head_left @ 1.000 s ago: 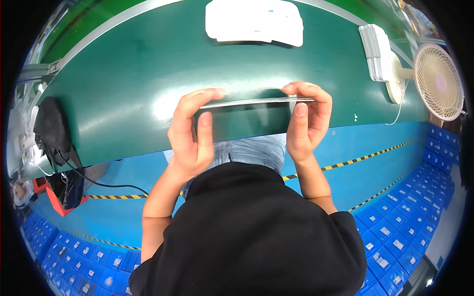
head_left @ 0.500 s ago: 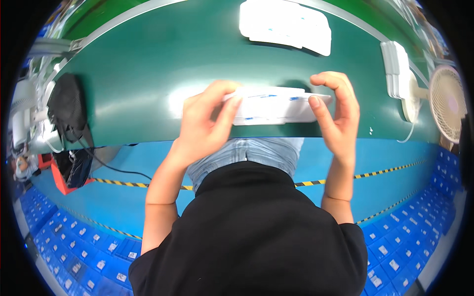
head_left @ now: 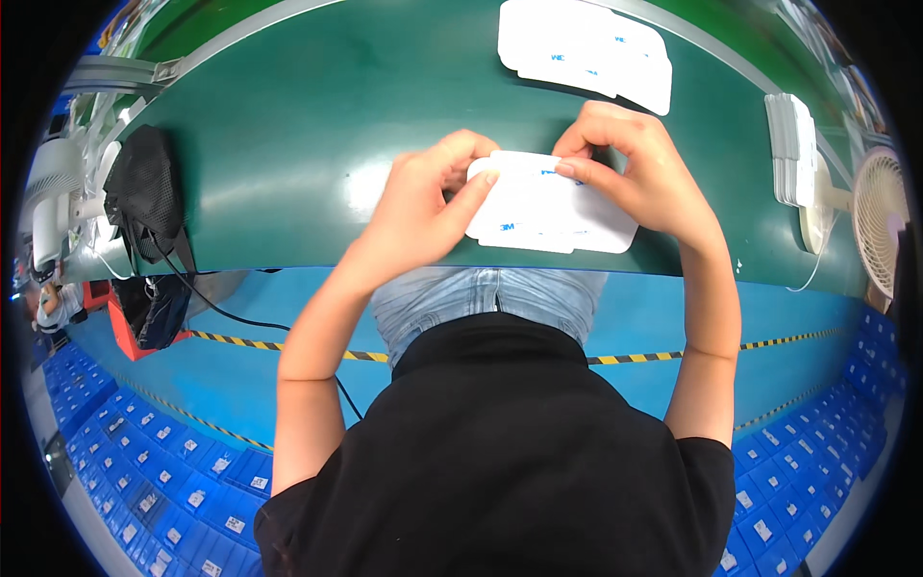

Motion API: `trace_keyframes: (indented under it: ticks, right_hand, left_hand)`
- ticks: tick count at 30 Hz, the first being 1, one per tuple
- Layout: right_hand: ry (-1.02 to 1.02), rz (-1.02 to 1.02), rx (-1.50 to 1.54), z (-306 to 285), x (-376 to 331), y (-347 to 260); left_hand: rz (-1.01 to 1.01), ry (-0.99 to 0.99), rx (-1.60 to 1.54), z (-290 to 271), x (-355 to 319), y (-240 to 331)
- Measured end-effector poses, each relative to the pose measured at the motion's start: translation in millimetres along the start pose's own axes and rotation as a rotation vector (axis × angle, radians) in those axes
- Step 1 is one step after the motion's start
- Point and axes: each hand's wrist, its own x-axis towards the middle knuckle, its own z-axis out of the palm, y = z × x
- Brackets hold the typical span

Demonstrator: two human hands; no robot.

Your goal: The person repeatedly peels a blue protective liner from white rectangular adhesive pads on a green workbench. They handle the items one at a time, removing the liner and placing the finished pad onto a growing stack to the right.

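Observation:
Between my hands is a flat white sheet [head_left: 543,207] with rounded corners, stepped edges and small blue printed marks; it looks like a backing liner and may be more than one layer. My left hand [head_left: 423,197] pinches its left upper corner between thumb and fingers. At the top edge, right of the middle, my right hand [head_left: 639,168] is closed in a pinch with thumb and index finger. The sheet tilts over the near edge of the green table [head_left: 288,192]. Farther off lies a pile of similar white sheets [head_left: 586,53].
White flat pieces [head_left: 791,149] stand stacked at the right, beside a fan [head_left: 880,216]. At the left are a black mesh bag [head_left: 144,188] and another fan [head_left: 58,183]. A black cable [head_left: 231,313] hangs below. Blue bins [head_left: 173,500] line the floor behind me.
My right hand has moved left and closed onto the sheet's top edge. The sheet has turned from nearly edge-on to show its printed face. The view has shifted slightly.

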Motion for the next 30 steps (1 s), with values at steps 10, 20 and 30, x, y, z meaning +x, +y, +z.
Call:
trace_keyframes:
  ticks: [10,20,30]
  right_hand:
    - [0.05,-0.079,-0.196,16,2,19]
    - [0.175,-0.338,-0.409,30,-8,27]
    - [0.261,-0.321,-0.848,48,-31,1]
  left_hand:
    - [0.47,-0.287,0.501,-24,58,-2]
    - [0.622,-0.352,0.493,-20,62,-16]
    - [0.95,-0.26,0.749,-13,56,-19]
